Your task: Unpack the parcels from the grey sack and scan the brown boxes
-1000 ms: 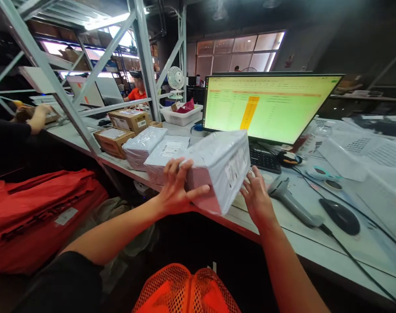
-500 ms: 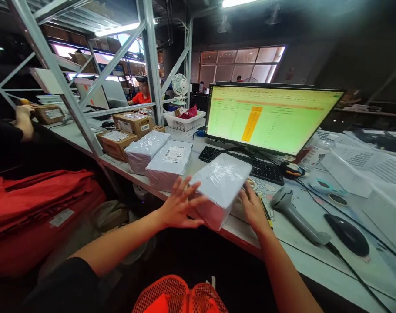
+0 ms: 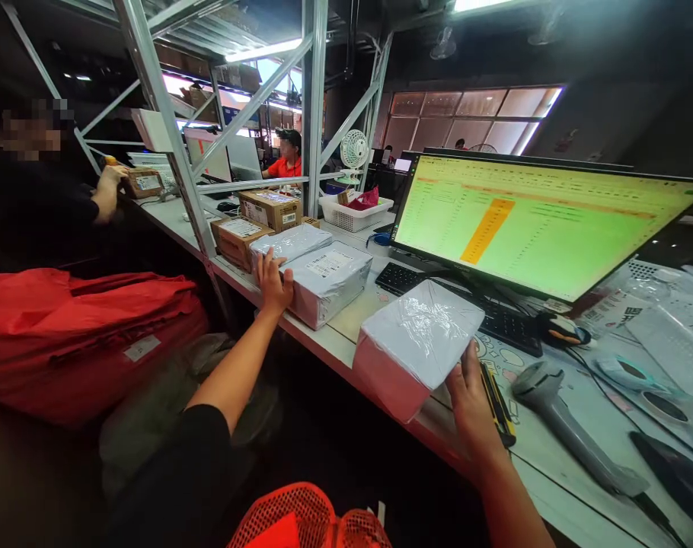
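Observation:
My left hand (image 3: 274,285) is at the near left end of a white wrapped parcel with a label (image 3: 338,274), its fingers apart. They touch around the corner where this parcel meets another white wrapped parcel (image 3: 289,242) behind it. A third parcel, white and film-wrapped with no label on its top (image 3: 420,327), sits at the table's front edge, partly over it. Along that parcel's right side rests my right hand (image 3: 466,396), fingers extended and not wrapped round it; the fingertips are partly hidden.
Brown cartons (image 3: 269,209) stand beyond the parcels, by a metal rack post (image 3: 164,114). A monitor (image 3: 541,221), keyboard (image 3: 509,329), yellow-black cutter (image 3: 498,407) and grey barcode scanner (image 3: 578,430) are on the right. A red bag (image 3: 89,335) lies left; a co-worker's hand (image 3: 110,183) is beyond.
My left hand has left the unlabelled parcel in front and moved left to the labelled one. My right hand stays beside the front parcel. The view has turned left.

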A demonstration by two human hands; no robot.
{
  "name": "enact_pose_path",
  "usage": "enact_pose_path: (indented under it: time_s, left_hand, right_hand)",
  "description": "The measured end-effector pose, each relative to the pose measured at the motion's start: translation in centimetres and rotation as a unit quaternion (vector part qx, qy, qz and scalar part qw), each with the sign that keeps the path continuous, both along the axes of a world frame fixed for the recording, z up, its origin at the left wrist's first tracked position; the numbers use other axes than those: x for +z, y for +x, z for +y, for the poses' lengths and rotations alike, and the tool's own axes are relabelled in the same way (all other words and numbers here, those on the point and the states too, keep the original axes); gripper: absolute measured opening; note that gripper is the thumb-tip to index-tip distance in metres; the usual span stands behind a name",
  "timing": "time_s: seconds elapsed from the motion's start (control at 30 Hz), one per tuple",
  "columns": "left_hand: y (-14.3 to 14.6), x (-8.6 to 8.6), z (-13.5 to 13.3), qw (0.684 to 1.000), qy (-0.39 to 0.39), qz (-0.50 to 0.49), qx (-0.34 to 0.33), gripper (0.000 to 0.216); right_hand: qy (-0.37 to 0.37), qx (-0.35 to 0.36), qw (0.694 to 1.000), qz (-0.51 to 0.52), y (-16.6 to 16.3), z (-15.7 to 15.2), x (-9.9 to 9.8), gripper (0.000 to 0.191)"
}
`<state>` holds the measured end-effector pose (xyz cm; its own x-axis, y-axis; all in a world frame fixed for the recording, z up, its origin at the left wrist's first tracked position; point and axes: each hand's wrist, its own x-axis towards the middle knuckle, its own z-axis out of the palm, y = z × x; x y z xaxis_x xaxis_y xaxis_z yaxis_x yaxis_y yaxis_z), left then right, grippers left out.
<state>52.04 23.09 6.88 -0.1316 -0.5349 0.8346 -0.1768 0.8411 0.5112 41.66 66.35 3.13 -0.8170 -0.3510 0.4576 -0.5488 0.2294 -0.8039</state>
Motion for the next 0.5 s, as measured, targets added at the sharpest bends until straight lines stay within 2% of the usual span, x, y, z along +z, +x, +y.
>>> enact_pose_path:
  time_s: [0.1,0.27,0.37,0.5]
  left_hand:
    - [-0.3,0.6,-2.3,1.000,-0.004,0.014,0.011,0.045]
    - [-0.4,0.9,-3.9,0.999,-0.031,0.017,-0.025,0.036]
    - [-0.1,0.7,-4.0,0.999,-0.028,0.016,-0.036,0.032]
    - [0.4,0.7,-4.2,0.999,-0.020,-0.012,-0.038,0.030]
  right_hand:
    - [-0.012,0.006,0.998,-0.057,0.7,-0.2,0.7,0.094]
    - [-0.036,0.016,0.998,-0.054,1.2,-1.9,1.0,0.099]
    - [-0.050,0.029,0.997,-0.054,1.3,-4.9,0.9,0.110]
    - [-0.043,0.061,0.995,-0.066,1.7,-11.6,1.4,0.120]
